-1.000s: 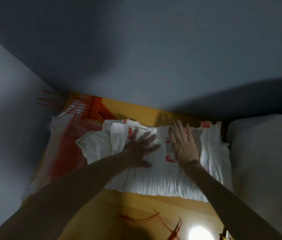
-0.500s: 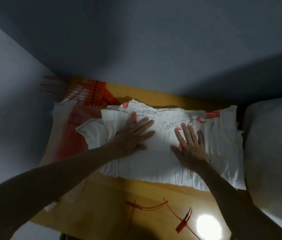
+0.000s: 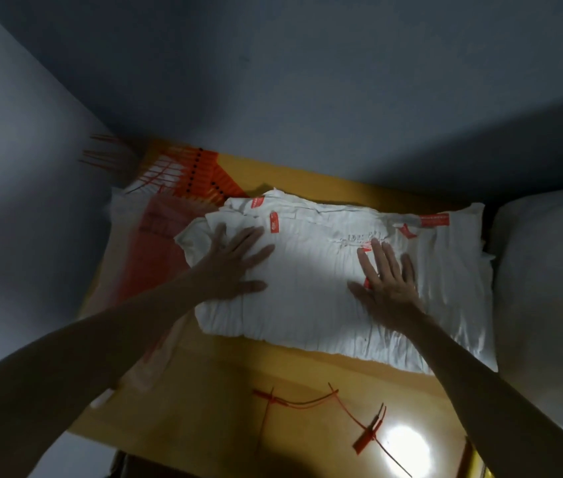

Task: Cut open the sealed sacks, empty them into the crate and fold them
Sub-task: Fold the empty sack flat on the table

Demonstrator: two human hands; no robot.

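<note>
yellow table [image 3: 204, 391] | loose red ties [image 3: 368, 436] near edge | tie bundle [image 3: 204, 170] far-left

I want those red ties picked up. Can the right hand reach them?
Probably yes. The right hand rests flat on the white sack, holding nothing, and the red ties lie uncovered on the yellow table nearer the person.

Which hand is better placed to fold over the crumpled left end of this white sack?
Probably the left hand: it lies flat on that crumpled end of the sack, near its edge. The right hand presses flat farther right, better suited to pinning.
</note>
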